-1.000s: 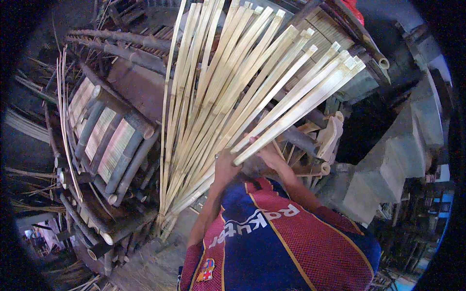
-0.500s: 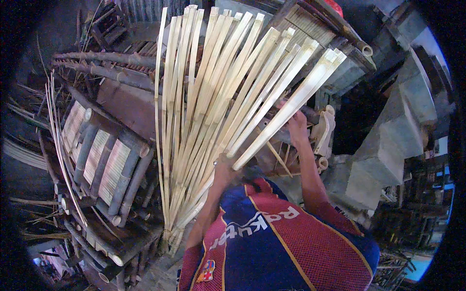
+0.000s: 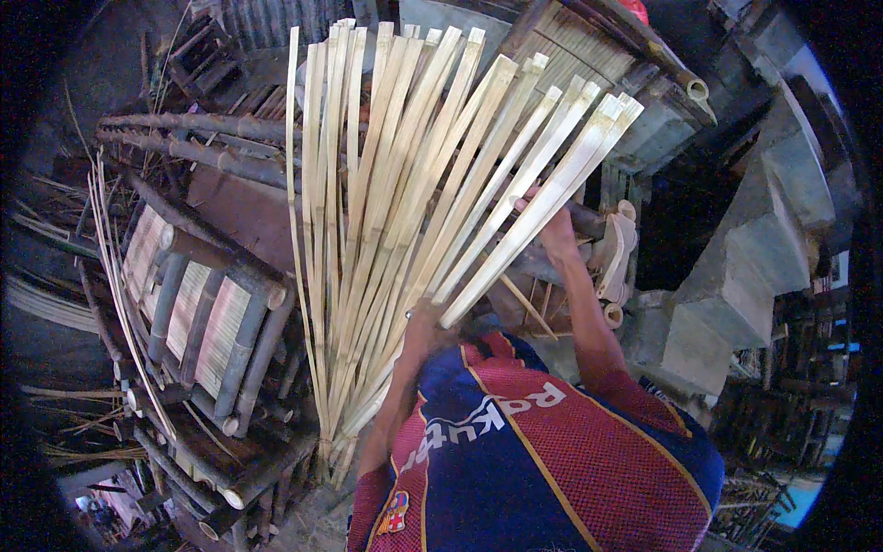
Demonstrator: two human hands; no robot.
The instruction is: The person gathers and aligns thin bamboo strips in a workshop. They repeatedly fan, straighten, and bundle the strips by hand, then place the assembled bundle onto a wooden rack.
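Observation:
A tall bundle of pale bamboo strips [image 3: 377, 212] fans out before me, tips spread at the top and lower ends gathered near the floor. My left hand [image 3: 425, 324] is closed on the lower part of the rightmost strips, its fingers partly hidden by them and by shadow. Farther up, my right hand [image 3: 557, 232] grips the outermost strips from the right side. Its fingertips show past their left edge, while the strips cover part of the fingers.
On the left stands a dark bamboo frame [image 3: 198, 313] with slatted panels. A slatted bamboo piece [image 3: 579, 55] is at the upper right, above a bamboo-ended frame [image 3: 618, 253]. Grey concrete steps [image 3: 727, 285] run down the right side.
My right hand has moved slightly left and now has its fingers around the outermost strips. Those strips have shifted left, closer to the rest of the fan. My left hand stays on the lower part.

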